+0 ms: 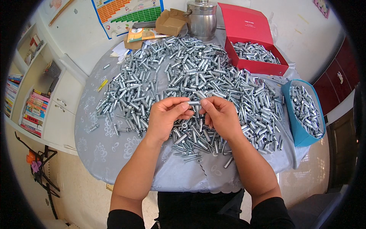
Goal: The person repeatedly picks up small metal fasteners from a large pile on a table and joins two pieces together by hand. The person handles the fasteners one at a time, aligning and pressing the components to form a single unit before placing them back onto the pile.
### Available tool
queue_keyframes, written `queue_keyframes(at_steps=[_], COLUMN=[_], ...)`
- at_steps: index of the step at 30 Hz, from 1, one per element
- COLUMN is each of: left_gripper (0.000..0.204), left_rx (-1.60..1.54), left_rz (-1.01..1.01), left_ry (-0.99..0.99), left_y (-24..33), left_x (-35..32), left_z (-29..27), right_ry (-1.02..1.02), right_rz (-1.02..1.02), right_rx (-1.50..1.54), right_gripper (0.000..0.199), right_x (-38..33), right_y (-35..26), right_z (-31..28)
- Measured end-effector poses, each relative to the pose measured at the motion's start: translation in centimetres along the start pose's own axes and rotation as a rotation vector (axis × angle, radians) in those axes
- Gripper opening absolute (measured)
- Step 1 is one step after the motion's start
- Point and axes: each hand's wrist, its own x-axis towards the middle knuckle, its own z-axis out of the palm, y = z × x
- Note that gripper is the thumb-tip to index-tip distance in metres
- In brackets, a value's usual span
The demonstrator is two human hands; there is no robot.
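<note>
Between my two hands is a short silvery sleeve anchor (194, 103), lying level above the pile. My left hand (167, 114) pinches its left end with thumb and forefinger, the other fingers curled. At its right end, my right hand (220, 115) grips it with thumb and forefinger. The fingertips cover both ends. Under and around the hands spreads a wide heap of similar metal anchors (190, 76), with bolts, tubes and several washers (184, 125) among them. Loose bolts (193, 158) lie just below the hands, near the table's front edge.
A grey patterned cloth covers the round table (103, 152). On the right stand an open red box (263, 68) and a teal bin (301, 140), both holding metal parts. A steel pot (202, 23) and cardboard box (170, 23) stand behind. A yellow tool (102, 85) lies left.
</note>
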Motion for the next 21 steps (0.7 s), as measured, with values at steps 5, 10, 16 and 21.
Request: queue_keyframes(at_steps=[5,10,16,21], left_gripper=[0.023,0.024,0.023,0.022], left_rx=[0.001,0.001,0.010,0.017], left_rz=[-0.006,0.000,0.002,-0.006], left_ry=[0.016,0.016,0.021,-0.002], left_y=[0.04,-0.08,-0.06,0.01], left_x=[-0.05,-0.01,0.00,-0.10], left_z=[-0.01,0.05,0.00,0.11], right_ry=[0.045,0.057,0.179,0.055], right_rz=[-0.104,-0.038,-0.133,-0.154], right_rx=[0.087,0.054,0.058,-0.158], right_gripper=[0.019,0.024,0.029,0.025], right_x=[-0.23,0.12,-0.22,-0.02], right_y=[-0.01,0.48,0.11,0.70], right_z=[0.80,0.10,0.84,0.37])
